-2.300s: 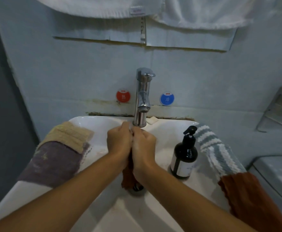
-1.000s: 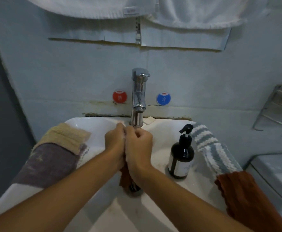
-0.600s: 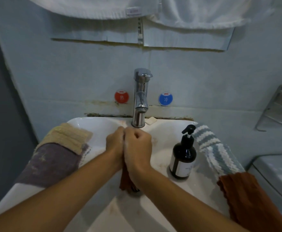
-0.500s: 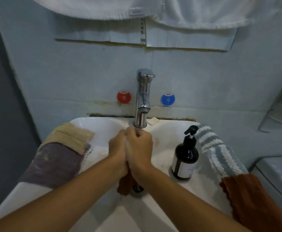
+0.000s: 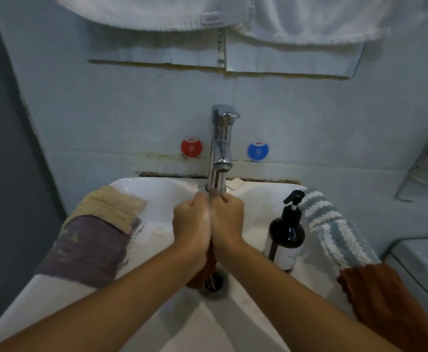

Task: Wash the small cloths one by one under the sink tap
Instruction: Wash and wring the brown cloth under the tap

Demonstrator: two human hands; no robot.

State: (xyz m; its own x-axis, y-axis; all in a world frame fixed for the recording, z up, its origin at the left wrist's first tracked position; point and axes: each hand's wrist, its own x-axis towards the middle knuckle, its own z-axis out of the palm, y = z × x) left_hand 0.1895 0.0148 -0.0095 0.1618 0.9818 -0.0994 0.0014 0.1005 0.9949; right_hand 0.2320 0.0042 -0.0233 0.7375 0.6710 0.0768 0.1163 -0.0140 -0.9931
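Note:
Both fists are pressed together over the white sink (image 5: 157, 191), just below the chrome tap (image 5: 220, 146). My left hand (image 5: 191, 222) and my right hand (image 5: 227, 219) grip a rust-brown small cloth (image 5: 202, 273); its lower end hangs from between my wrists down to the drain (image 5: 214, 282). Most of that cloth is hidden inside my hands. On the sink's left rim lie a beige cloth (image 5: 109, 207) and a purple cloth (image 5: 86, 250). On the right rim lie a teal-and-white striped cloth (image 5: 334, 232) and another rust cloth (image 5: 385, 301).
A dark soap pump bottle (image 5: 286, 235) stands on the rim right of my hands. A small soap bar (image 5: 235, 184) sits behind the tap. White towels (image 5: 284, 19) hang above. A metal rack (image 5: 426, 163) and a toilet tank (image 5: 426, 262) are at the right.
My fists have stayed clenched together on the rust cloth below the tap, shifting slightly up and down. The hanging end swings a little over the drain.

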